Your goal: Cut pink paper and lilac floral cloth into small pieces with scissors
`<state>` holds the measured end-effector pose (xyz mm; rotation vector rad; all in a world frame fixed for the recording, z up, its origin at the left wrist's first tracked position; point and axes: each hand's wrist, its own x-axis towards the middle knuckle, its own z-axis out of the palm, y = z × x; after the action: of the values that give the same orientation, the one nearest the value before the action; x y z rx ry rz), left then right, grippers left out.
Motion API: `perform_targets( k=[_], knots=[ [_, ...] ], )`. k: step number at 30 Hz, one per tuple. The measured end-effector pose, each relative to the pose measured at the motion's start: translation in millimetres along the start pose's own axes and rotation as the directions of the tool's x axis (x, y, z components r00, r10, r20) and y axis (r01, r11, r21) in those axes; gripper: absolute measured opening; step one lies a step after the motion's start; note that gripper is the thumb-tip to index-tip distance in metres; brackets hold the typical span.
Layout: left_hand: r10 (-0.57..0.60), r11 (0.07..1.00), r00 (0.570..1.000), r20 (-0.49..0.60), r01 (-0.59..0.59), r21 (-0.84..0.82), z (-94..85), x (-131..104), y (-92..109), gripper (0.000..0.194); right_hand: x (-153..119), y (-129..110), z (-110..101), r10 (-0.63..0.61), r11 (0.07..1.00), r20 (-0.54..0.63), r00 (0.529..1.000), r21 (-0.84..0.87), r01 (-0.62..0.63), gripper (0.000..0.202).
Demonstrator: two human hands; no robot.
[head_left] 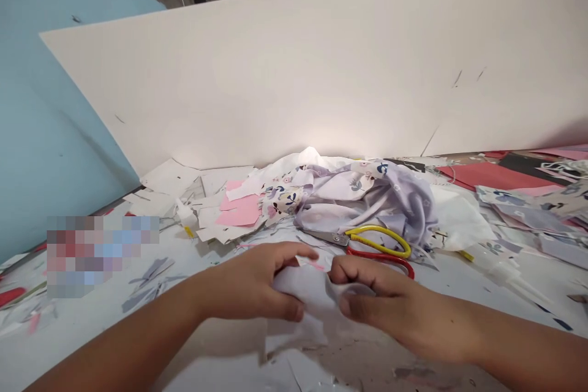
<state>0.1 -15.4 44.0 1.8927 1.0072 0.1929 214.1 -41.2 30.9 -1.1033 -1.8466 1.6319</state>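
Between my two hands, low over the table, is a pale lavender piece of cloth [305,294], bent and creased. My left hand [264,282] curves around its left side, thumb below and fingers above. On the other side my right hand [381,294] pinches the cloth between thumb and curled fingers. Just behind my right hand lies a pair of scissors [340,237] with one yellow and one red handle. Beyond them a heap of lavender fabric [367,196] with floral strips is bunched up. The lower edge of the held cloth hangs near the tabletop.
A tall white board [294,73] stands across the back. Paper scraps and pink paper [239,208] lie at the left, near a small white bottle [186,214]. Red paper [496,176] and floral scraps are at the right, with a white glue bottle [505,269]. One patch at left is pixelated.
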Motion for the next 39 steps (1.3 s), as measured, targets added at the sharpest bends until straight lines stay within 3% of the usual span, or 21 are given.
perform_targets(
  k=[3,6,9,12,15,17,19,23,27,31,34,36,39],
  knots=[
    [-0.109,0.992,0.994,-0.020,0.107,-0.074,-18.0,6,-12,0.041,11,15,-6,0.009,1.000,-0.117,0.993,-0.006,-0.010,0.015],
    [-0.196,0.980,0.977,-0.086,0.197,-0.003,-31.3,11,-27,0.037,22,28,-12,0.123,0.961,-0.175,0.977,-0.223,-0.161,0.011],
    [-0.224,0.971,0.967,-0.122,0.232,0.059,-41.5,10,-35,0.038,25,31,-13,0.133,0.882,-0.264,0.955,-0.408,-0.236,0.014],
    [-0.186,0.945,0.945,-0.270,0.247,0.215,-55.8,5,-43,0.035,25,31,-14,0.003,0.739,-0.337,0.942,-0.633,-0.229,0.021],
    [-0.080,0.793,0.835,-0.545,0.385,0.473,-70.9,6,-59,0.024,25,33,-16,-0.246,0.432,-0.307,0.920,-0.884,-0.179,0.019],
    [-0.052,0.711,0.805,-0.590,0.445,0.544,-77.4,11,-73,0.024,25,35,-16,-0.391,0.268,-0.222,0.893,-0.956,-0.120,0.018],
    [-0.047,0.701,0.803,-0.594,0.450,0.553,-80.6,16,-86,0.027,24,39,-15,-0.486,0.207,-0.103,0.868,-0.978,-0.001,0.019],
    [-0.073,0.703,0.799,-0.597,0.466,0.537,-82.9,21,-99,0.039,24,45,-9,-0.464,0.312,0.036,0.885,-0.928,0.202,0.018],
    [-0.160,0.682,0.822,-0.547,0.492,0.540,-85.7,21,-103,0.048,26,48,-6,-0.408,0.431,0.026,0.913,-0.876,0.218,0.016],
    [-0.225,0.624,0.806,-0.547,0.550,0.555,-88.5,28,-106,0.058,27,48,-7,-0.425,0.453,0.023,0.905,-0.860,0.235,0.020],
    [-0.202,0.578,0.797,-0.569,0.566,0.588,-91.3,37,-103,0.068,27,48,-7,-0.433,0.460,0.024,0.901,-0.854,0.244,0.020],
    [-0.141,0.565,0.827,-0.544,0.518,0.642,-94.7,42,-98,0.066,26,48,-7,-0.438,0.463,0.026,0.899,-0.850,0.250,0.020],
    [-0.056,0.545,0.889,-0.454,0.408,0.732,-102.1,51,-89,0.049,26,48,-8,-0.442,0.464,0.033,0.897,-0.847,0.259,0.019]
  ],
)
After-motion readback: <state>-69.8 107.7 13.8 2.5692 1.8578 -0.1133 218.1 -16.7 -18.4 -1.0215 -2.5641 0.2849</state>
